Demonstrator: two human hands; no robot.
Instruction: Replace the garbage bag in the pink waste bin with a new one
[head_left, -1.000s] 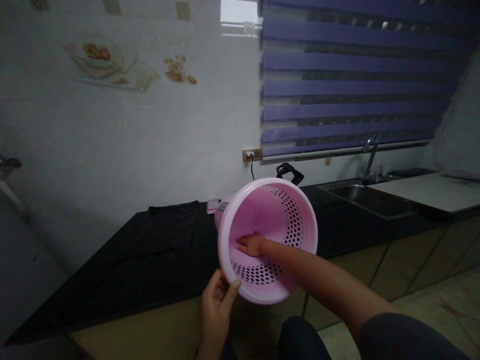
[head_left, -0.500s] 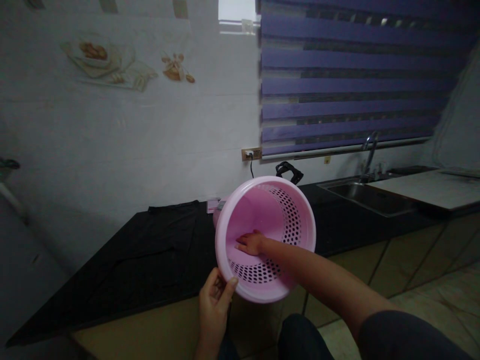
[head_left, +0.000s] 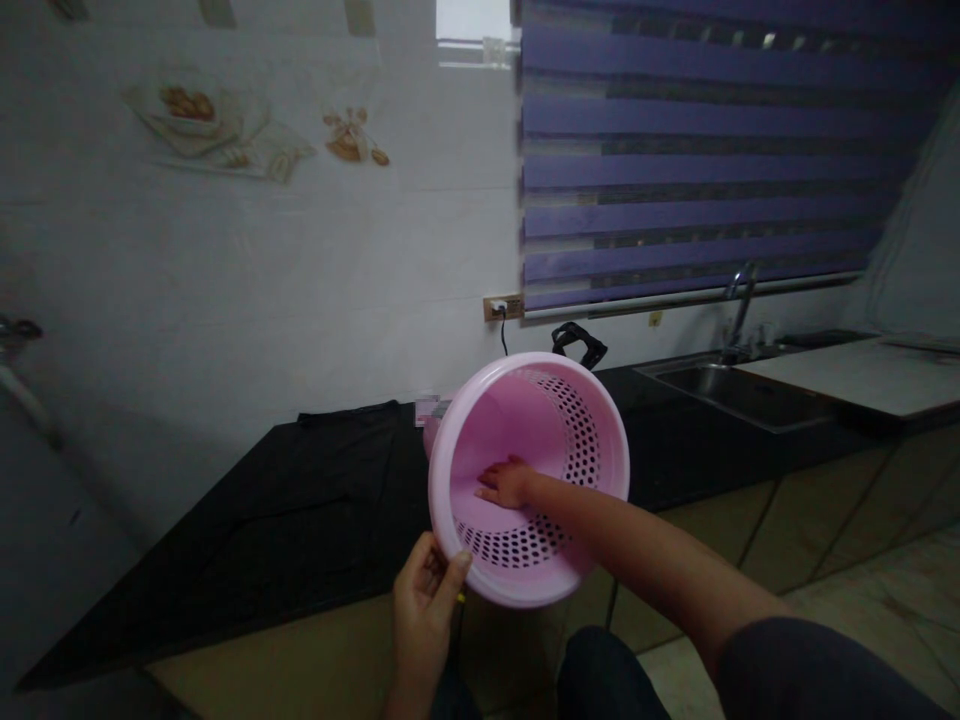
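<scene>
A round pink plastic basket (head_left: 531,420) with rows of holes in its wall is tilted so that its mouth faces me. With thumb and fingers, my left hand (head_left: 429,585) pinches its lower left rim. My right hand (head_left: 508,484) reaches inside, fingers spread, against or close to the inner surface. Nothing else shows inside the basket. Dark cloth (head_left: 315,490) lies spread on the black counter, left of the basket.
Behind the basket a black handle (head_left: 579,346) sticks up, and a plug sits in the wall socket (head_left: 502,308). Farther right are a sink (head_left: 739,392), a faucet (head_left: 739,312) and a pale board (head_left: 862,375). Cabinets (head_left: 720,520) run below the counter (head_left: 660,460).
My right hand has shifted very slightly to the right inside the basket. The basket and my left hand have moved a touch to the left.
</scene>
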